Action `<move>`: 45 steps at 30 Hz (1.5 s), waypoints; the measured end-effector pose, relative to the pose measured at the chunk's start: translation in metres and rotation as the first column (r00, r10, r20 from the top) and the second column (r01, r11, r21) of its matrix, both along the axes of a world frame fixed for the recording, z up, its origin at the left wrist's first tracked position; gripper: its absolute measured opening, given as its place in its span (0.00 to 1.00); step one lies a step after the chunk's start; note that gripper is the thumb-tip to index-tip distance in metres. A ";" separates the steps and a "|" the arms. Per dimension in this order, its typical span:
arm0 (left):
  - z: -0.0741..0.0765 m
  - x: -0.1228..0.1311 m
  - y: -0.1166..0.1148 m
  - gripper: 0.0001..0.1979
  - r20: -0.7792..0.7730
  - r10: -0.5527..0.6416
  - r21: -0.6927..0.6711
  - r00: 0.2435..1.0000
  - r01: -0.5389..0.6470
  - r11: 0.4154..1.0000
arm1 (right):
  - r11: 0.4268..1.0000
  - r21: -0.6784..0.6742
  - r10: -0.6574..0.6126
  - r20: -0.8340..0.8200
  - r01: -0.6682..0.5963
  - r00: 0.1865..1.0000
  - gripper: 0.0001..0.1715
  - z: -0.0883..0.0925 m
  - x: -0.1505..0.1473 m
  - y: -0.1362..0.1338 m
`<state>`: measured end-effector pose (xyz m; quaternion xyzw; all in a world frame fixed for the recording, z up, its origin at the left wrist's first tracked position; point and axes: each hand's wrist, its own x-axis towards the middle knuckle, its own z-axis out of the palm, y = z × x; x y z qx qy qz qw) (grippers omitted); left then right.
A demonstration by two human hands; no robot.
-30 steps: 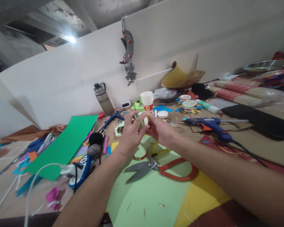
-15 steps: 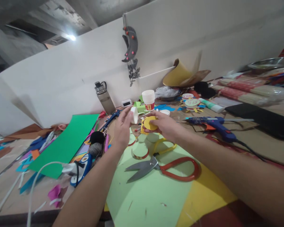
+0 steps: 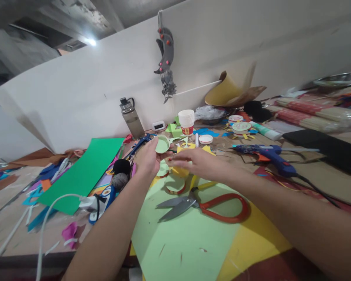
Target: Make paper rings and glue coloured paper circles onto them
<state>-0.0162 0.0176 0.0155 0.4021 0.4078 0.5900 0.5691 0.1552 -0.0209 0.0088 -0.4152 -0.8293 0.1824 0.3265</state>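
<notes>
My left hand (image 3: pixel 148 158) is closed around a shallow round paper-cup piece (image 3: pixel 163 143), tilted so that its pale green face shows. Just to the right, my right hand (image 3: pixel 193 159) hovers palm down with its fingers stretched out. Below those fingers lies yellow paper (image 3: pixel 180 172), partly hidden by the hand. Closer to me, cut cup rings (image 3: pixel 175 185) rest on a light green sheet (image 3: pixel 187 246). Large scissors (image 3: pixel 190 201) with red and yellow handles lie there with their blades apart.
A stack of paper cups (image 3: pixel 186 121) and a white lid (image 3: pixel 205 139) stand behind my hands. A blue glue gun (image 3: pixel 263 150) lies to the right. On the left are a green sheet (image 3: pixel 84 171), a power strip (image 3: pixel 103 203) with a white cable, and a bottle (image 3: pixel 133 119).
The yellow disc has left my right hand, whose fingers have straightened and dropped lower. My left hand has turned the cup piece so its green face shows. The view has shifted slightly.
</notes>
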 end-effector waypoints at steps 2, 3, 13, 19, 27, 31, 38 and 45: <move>-0.004 -0.003 0.003 0.10 -0.076 0.032 0.019 0.997 -0.031 0.999 | 0.996 -0.031 -0.082 0.041 0.083 0.996 0.16 0.007 0.010 0.004; -0.005 -0.004 0.004 0.09 -0.116 0.050 0.024 0.992 -0.048 0.999 | 0.983 -0.022 -0.176 0.104 0.180 0.979 0.15 0.009 0.015 0.006; -0.008 -0.002 0.002 0.04 -0.239 0.074 0.093 0.968 -0.053 0.994 | 0.922 -0.140 -0.271 0.433 0.361 0.860 0.17 -0.012 0.017 0.013; -0.009 -0.001 0.002 0.05 -0.253 0.064 0.078 0.965 -0.046 0.996 | 0.917 -0.193 -0.273 0.336 0.350 0.901 0.07 -0.008 0.030 0.026; -0.005 0.001 -0.002 0.06 -0.277 0.049 0.042 0.960 -0.039 0.998 | 0.870 -0.237 -0.380 0.239 0.433 0.894 0.10 0.006 0.048 0.036; -0.003 0.001 -0.004 0.12 -0.324 0.045 0.026 0.945 -0.038 0.999 | 0.805 -0.107 -0.550 0.236 0.584 0.801 0.14 0.014 0.056 0.037; -0.010 -0.001 0.001 0.14 -0.357 0.052 0.039 0.933 -0.040 0.998 | 0.760 -0.006 -0.634 0.211 0.649 0.744 0.22 0.005 0.061 0.044; -0.012 -0.001 0.004 0.17 -0.325 0.070 0.007 0.943 -0.072 0.997 | 0.790 -0.066 -0.579 0.246 0.610 0.777 0.17 -0.005 0.052 0.052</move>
